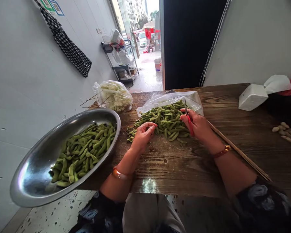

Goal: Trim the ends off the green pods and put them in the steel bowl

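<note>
Green pods [168, 121] lie heaped in front of me on the wooden table [165, 174], the broadest thing under my arms, with a loose scatter along the near side of the heap. Beyond the table, a wheeled cart [122, 60] stands by the doorway with plastic bags on it. To my left is the wide steel bowl [38, 165], its near end reaching out past the table's edge, and more pods [87, 145] cover much of its floor. Against the far side of my heap lies a thin white plastic bag [194, 98]; left of that, behind the bowl, sits a clear bag of pale florets [115, 97]. A few long thin sticks [237, 150] run slantwise beside my right forearm. Farther right there is a white pack of tissues [253, 97].

My right hand [199, 124] is at the heap's right side, fingers clamped on the red handles of the scissors [190, 125], blades pointing up and away from me. My left hand [144, 136] is at the near left of the heap, thumb and fingertips drawn together; whether anything small is pinched between them, I can't tell. Smallest of all, some peanuts [286, 131] lie at the far right.
</note>
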